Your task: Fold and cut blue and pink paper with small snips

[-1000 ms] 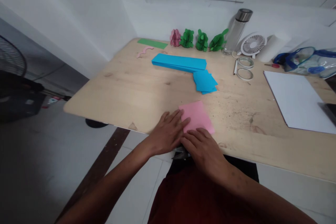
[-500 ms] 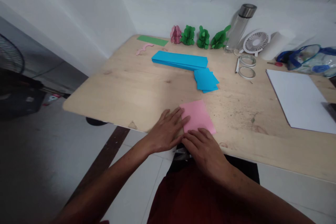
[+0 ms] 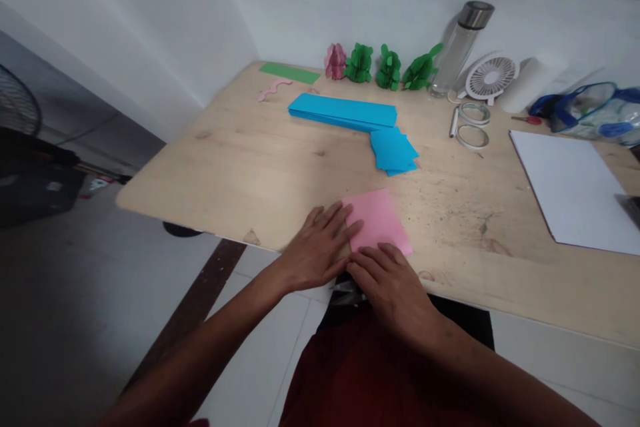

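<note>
A square of pink paper (image 3: 377, 217) lies flat near the front edge of the wooden table (image 3: 240, 167). My left hand (image 3: 320, 243) rests on its left side, palm down with the fingers spread. Along the paper's lower edge lies my right hand (image 3: 387, 280), its fingers stretched out flat and its fingertips on the paper. The two hands meet at the lower left corner, which they cover. Beyond the pink paper sit several blue paper squares (image 3: 393, 150), beside a stack of long blue paper strips (image 3: 343, 110).
Green paper figures (image 3: 388, 67) and a pink one (image 3: 335, 61) stand along the wall. A glass bottle (image 3: 460, 47), a small white fan (image 3: 491, 77) and tape rolls (image 3: 473, 137) are at the back right. White sheets (image 3: 575, 190) lie at the right.
The camera view has shifted very slightly. Both hands stay in place on the pink paper.
</note>
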### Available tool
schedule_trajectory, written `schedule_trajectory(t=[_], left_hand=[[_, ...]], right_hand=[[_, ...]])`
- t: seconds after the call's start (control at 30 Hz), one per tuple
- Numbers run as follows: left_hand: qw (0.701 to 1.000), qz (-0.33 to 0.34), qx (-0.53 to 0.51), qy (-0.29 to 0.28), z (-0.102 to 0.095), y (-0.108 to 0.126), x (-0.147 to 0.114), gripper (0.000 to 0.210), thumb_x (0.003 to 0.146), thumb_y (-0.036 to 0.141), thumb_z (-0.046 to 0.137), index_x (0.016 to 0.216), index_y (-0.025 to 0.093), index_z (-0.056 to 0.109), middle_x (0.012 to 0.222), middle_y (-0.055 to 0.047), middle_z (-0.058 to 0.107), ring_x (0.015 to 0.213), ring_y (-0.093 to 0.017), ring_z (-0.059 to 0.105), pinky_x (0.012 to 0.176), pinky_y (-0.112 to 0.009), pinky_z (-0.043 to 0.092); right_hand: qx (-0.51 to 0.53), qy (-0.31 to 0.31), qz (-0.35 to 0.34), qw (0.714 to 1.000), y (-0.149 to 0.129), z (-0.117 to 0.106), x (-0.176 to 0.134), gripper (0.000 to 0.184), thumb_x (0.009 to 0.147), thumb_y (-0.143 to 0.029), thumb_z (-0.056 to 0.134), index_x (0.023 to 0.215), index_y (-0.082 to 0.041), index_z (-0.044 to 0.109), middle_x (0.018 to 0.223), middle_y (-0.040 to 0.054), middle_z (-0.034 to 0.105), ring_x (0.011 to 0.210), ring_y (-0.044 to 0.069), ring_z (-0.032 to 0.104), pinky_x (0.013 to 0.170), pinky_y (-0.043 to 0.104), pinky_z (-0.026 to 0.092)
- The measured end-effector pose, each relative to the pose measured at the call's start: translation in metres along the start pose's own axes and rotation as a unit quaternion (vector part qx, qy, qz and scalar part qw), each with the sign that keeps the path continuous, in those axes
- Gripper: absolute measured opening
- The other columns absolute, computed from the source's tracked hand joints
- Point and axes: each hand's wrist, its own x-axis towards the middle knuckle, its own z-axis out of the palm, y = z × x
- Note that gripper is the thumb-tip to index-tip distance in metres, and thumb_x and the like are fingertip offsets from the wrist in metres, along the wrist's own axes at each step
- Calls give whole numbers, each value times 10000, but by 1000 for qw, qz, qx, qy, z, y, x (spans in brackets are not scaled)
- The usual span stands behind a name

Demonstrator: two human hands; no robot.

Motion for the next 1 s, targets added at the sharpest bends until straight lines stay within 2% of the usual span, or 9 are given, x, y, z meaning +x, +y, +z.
schedule_trajectory(t=[0.23,0.47,0.73,0.83,1.0], left_hand=[[1000,5,6,5,3,-3,0,583,903,424,392,1438,220,277,1533,-119,227,1425,-310,112,1098,-553,166],[1000,3,9,2,1,0,0,566,919,408,363,1440,211,266,1535,-124,221,1431,-289,104,1108,-536,151],[1000,29,2,-1,0,-10,-1,508,948,365,281,1434,218,277,1532,-107,240,1421,-255,165,1102,-507,186],[1000,13,15,11,5,-9,1,482,959,344,245,1415,202,314,1513,-118,284,1402,-255,223,1091,-502,205],[998,-16,52,22,13,-1,6,456,958,353,299,1366,171,390,1471,-148,355,1380,-284,268,1061,-508,236]], right_hand=[[-9,7,-2,1000,0,1,0,305,928,-101,398,1174,-159,569,1224,80,633,1150,233,519,1037,451,300],[-15,12,-7,1000,1,2,0,296,912,-90,419,1161,-150,568,1198,79,648,1129,235,529,1030,447,303],[-22,-15,-8,1000,2,3,-3,370,906,-95,415,1259,-144,515,1222,92,632,1147,248,515,1025,468,302],[-25,-13,-7,1000,2,3,-3,376,901,-79,397,1247,-142,529,1215,102,637,1142,246,520,1024,479,306],[-36,-11,-18,999,1,3,-6,343,903,-78,409,1212,-117,552,1207,108,640,1122,241,536,1019,486,320]])
